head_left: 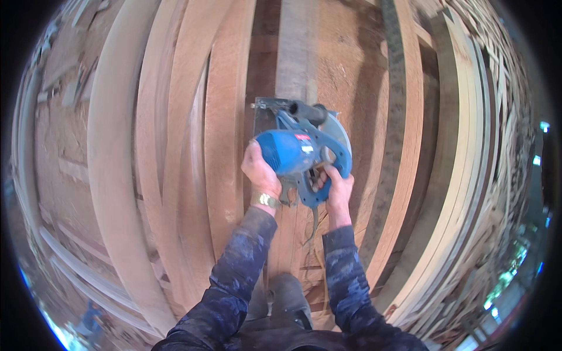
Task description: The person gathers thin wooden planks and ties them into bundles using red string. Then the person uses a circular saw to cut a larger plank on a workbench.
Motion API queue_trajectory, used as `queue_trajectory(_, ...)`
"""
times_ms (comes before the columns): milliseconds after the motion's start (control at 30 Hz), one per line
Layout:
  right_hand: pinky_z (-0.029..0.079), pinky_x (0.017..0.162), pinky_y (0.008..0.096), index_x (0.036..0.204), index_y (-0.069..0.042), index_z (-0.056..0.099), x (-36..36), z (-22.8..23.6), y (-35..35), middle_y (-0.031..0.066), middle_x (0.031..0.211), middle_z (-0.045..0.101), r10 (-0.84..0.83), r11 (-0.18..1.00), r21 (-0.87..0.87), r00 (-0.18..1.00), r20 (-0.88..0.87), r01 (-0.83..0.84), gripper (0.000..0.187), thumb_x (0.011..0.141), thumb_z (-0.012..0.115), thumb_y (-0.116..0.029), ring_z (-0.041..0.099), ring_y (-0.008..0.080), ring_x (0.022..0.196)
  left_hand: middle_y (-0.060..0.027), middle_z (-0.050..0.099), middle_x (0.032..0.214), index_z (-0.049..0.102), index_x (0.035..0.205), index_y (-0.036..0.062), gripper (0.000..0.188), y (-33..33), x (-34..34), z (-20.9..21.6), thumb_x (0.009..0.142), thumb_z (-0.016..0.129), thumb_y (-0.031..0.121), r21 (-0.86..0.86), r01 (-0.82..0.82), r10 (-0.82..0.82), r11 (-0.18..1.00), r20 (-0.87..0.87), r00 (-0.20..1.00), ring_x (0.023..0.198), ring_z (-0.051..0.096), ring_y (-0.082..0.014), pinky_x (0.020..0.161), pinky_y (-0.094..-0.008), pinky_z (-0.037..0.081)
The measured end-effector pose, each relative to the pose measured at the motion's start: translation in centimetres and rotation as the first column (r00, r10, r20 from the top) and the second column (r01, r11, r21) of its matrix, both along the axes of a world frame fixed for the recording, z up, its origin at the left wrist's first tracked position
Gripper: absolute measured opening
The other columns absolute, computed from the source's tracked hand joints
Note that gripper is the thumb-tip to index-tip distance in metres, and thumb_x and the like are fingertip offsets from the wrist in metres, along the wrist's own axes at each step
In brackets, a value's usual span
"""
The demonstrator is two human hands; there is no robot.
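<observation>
A blue circular saw [290, 149] sits in the middle of the view, its flat metal base over a long wooden board [297, 58]. My right hand [338, 190] is wrapped round the saw's rear handle. Against the back end of the blue motor housing my left hand [259, 171] is pressed, fingers partly hidden behind it. The blade guard [339, 128] curves along the saw's right side. From under the handle a power cord [314, 225] hangs toward my legs. The blade's lower edge cannot be seen.
Long planks [225, 117] run lengthwise on the left, with a wide pale plank [120, 146] beyond them. On the right stand more boards [410, 117] and a stack of light lumber [453, 175]. Sawdust [351, 70] covers the surface beside the board. Offcuts [73, 88] lie at far left.
</observation>
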State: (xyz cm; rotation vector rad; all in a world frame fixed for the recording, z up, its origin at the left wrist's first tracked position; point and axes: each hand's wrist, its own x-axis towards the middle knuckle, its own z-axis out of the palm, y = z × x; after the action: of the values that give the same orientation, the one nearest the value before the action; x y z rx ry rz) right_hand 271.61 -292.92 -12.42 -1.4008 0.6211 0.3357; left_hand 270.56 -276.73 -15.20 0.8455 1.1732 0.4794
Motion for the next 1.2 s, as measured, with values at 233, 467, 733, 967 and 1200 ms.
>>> queue_trajectory(233,0.047,0.05,0.0334,0.093,0.001,0.056,0.7,0.4,-0.1,0.0075,0.065,0.054,0.007,1.0,-0.012,0.997,-0.076,-0.008,0.018,0.086,0.064,-0.013,0.053,0.0183,0.052,-0.0073,0.067,0.107,0.066,0.115,-0.0038,0.04,-0.1,0.3,0.4,0.102,0.052,0.031,0.074,0.069,-0.07,0.995,0.011,0.998,0.095,0.064,-0.0166,0.086,-0.0317,0.051)
queue_trajectory(467,0.046,0.051,0.0334,0.085,0.0,0.058,1.0,0.7,0.0,0.0081,0.063,0.055,0.002,1.0,-0.012,0.997,-0.083,-0.003,0.015,0.084,0.066,-0.012,0.055,0.0193,0.052,-0.007,0.068,0.106,0.067,0.114,-0.0034,0.038,-0.1,0.4,0.3,0.102,0.052,0.029,0.101,0.08,-0.082,0.992,0.013,0.997,0.095,0.064,-0.0166,0.087,-0.0321,0.051)
queue_trajectory(733,0.047,0.052,0.034,0.085,0.001,0.058,1.0,0.9,0.2,0.0081,0.064,0.056,0.024,1.0,-0.005,0.996,-0.084,-0.025,0.015,0.084,0.064,-0.013,0.055,0.0195,0.053,-0.0097,0.07,0.106,0.069,0.11,-0.0036,0.038,0.3,0.7,1.1,0.102,0.052,0.029,0.06,0.063,-0.062,0.996,-0.02,0.998,0.096,0.063,-0.0199,0.09,-0.0342,0.049)
queue_trajectory(967,0.047,0.051,0.0333,0.083,0.0,0.058,0.8,1.0,0.3,0.0083,0.064,0.056,0.01,1.0,0.002,0.998,-0.062,-0.01,0.015,0.084,0.065,-0.013,0.055,0.0189,0.052,-0.0101,0.069,0.107,0.069,0.112,-0.0039,0.038,0.5,0.7,1.5,0.101,0.053,0.029,0.068,0.081,-0.081,0.994,-0.005,0.997,0.099,0.063,-0.0193,0.091,-0.034,0.049)
queue_trajectory(1200,0.047,0.051,0.0341,0.085,0.001,0.057,1.0,1.1,0.6,0.0087,0.064,0.055,0.005,1.0,0.002,0.999,-0.049,-0.005,0.016,0.084,0.065,-0.013,0.055,0.0197,0.052,-0.0096,0.069,0.107,0.069,0.112,-0.0042,0.039,0.6,0.9,1.7,0.101,0.052,0.029,0.089,0.061,-0.06,0.994,-0.004,0.998,0.099,0.063,-0.0197,0.092,-0.0344,0.048)
